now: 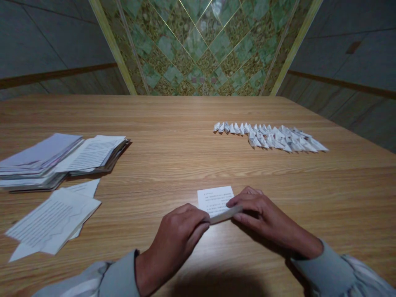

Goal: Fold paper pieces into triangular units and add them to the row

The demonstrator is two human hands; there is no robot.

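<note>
Between both hands (183, 227) (262, 212), printed paper (214, 200)

Beyond the tan wood-grained table's (154, 115) far edge rises a green-and-gold diamond-patterned wall panel (198, 41), flanked by dim grey walls (62, 33) with brown horizontal bands (62, 73).

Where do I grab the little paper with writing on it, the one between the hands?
Probably pinch the paper at both ends of its raised near strip: left hand from the left, right hand from the right. That strip looks lifted off the table, so there's an edge to pinch; the far part looks flat.
</note>
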